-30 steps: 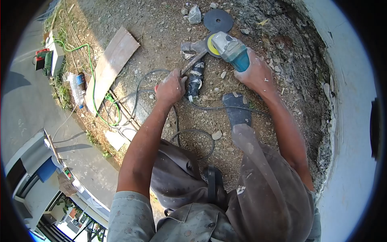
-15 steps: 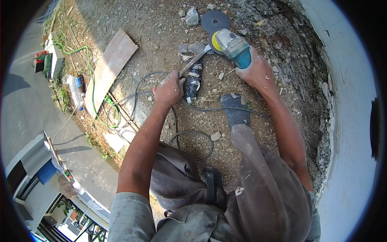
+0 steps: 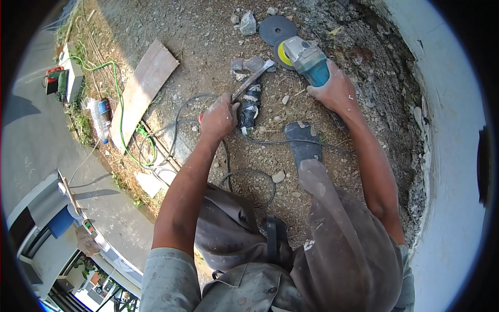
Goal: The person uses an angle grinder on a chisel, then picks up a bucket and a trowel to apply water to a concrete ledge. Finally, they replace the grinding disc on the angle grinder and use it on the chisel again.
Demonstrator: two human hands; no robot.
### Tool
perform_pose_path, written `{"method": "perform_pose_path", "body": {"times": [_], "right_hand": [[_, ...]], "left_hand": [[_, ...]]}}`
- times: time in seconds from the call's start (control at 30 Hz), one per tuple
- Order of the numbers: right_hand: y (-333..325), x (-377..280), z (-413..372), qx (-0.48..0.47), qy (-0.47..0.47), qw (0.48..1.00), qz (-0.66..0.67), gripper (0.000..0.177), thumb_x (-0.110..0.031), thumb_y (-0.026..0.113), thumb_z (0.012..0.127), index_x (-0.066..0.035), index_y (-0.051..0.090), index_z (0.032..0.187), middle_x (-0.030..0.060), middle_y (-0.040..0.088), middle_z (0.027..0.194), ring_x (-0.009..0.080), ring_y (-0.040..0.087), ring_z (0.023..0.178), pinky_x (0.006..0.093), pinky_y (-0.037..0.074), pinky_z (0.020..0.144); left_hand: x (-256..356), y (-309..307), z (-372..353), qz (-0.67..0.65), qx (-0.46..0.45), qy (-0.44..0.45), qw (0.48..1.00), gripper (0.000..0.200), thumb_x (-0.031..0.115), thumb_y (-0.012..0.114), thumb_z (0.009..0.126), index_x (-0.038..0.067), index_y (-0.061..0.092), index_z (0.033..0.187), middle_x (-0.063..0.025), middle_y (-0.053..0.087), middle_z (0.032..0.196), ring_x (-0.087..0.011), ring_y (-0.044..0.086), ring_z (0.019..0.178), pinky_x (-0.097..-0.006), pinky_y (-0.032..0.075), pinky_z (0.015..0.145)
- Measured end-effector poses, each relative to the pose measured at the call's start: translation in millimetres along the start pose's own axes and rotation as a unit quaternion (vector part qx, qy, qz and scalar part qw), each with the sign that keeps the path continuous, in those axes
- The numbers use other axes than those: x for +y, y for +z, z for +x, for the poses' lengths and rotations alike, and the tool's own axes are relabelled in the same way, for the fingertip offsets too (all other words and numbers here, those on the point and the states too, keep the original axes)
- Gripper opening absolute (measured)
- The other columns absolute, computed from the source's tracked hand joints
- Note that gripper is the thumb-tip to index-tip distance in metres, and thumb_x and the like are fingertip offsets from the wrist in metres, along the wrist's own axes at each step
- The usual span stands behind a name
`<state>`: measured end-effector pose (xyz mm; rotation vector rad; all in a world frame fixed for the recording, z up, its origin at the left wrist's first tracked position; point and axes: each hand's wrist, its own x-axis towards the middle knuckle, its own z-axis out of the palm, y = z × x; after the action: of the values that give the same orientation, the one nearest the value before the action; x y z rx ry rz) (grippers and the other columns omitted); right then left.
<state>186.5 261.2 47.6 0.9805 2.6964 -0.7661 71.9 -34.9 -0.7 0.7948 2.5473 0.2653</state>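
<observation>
My left hand (image 3: 219, 118) is closed around a steel chisel (image 3: 251, 82), whose flat pale tip points up and to the right. My right hand (image 3: 335, 89) grips a teal and grey angle grinder (image 3: 307, 61) by its body. The grinder's disc (image 3: 284, 55), yellow at its centre, sits a short gap to the right of the chisel tip. Beneath the chisel lies a hammer (image 3: 250, 106) with a taped black handle, its dusty head partly hidden. A loose dark grinding disc (image 3: 277, 30) rests flat on the ground just beyond the grinder.
A grey cable (image 3: 227, 171) loops over the stony ground near my feet. To the left are a wooden board (image 3: 145, 88), a green cord (image 3: 115, 83) and plastic bottles (image 3: 99, 117). A white wall (image 3: 457, 156) runs along the right. Stones (image 3: 248, 23) lie at the top.
The grinder has shifted slightly right and away from the chisel. The chisel tip, which was at the disc's edge, now stands apart from it. Both hands keep their hold.
</observation>
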Motion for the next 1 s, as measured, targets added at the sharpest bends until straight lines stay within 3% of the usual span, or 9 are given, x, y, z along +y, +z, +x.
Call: {"method": "perform_pose_path", "body": {"times": [0.27,0.57,0.77,1.0], "right_hand": [[5,-13,-23,-0.039,-0.042,0.998,0.007,0.082,-0.033,0.078,0.069,-0.001,0.049,0.138,0.0245,0.069,0.112,0.0399,0.067,0.107,0.047,0.053,0.092],[-3,-1,-24,-0.055,0.006,0.998,0.0,0.084,-0.038,0.08,0.068,-0.003,0.049,0.138,0.0247,0.069,0.111,0.0412,0.067,0.103,0.0465,0.053,0.09],[2,-6,-37,-0.017,-0.062,0.998,-0.004,0.081,-0.031,0.077,0.069,0.0,0.048,0.139,0.0254,0.069,0.111,0.0408,0.068,0.103,0.0478,0.053,0.091],[-3,-9,-34,-0.045,-0.011,0.999,-0.002,0.082,-0.029,0.077,0.07,0.001,0.047,0.14,0.0263,0.067,0.115,0.0402,0.067,0.107,0.0471,0.053,0.093]], "left_hand": [[-1,3,1,0.003,-0.005,-0.005,1.0,0.032,0.033,0.053,0.1,0.003,0.046,0.103,-0.024,0.066,0.1,-0.0447,0.066,0.091,-0.0535,0.052,0.075],[-1,2,0,0.003,0.001,-0.008,1.0,0.031,0.033,0.054,0.099,0.003,0.047,0.101,-0.023,0.067,0.097,-0.044,0.067,0.088,-0.0533,0.052,0.074],[-4,5,2,-0.004,0.014,-0.001,1.0,0.03,0.033,0.055,0.099,0.004,0.048,0.101,-0.0221,0.068,0.095,-0.0433,0.067,0.087,-0.0528,0.052,0.073],[-2,3,1,0.002,0.011,-0.004,1.0,0.03,0.032,0.055,0.099,0.004,0.047,0.102,-0.0222,0.068,0.096,-0.0433,0.067,0.087,-0.0529,0.052,0.072]]}}
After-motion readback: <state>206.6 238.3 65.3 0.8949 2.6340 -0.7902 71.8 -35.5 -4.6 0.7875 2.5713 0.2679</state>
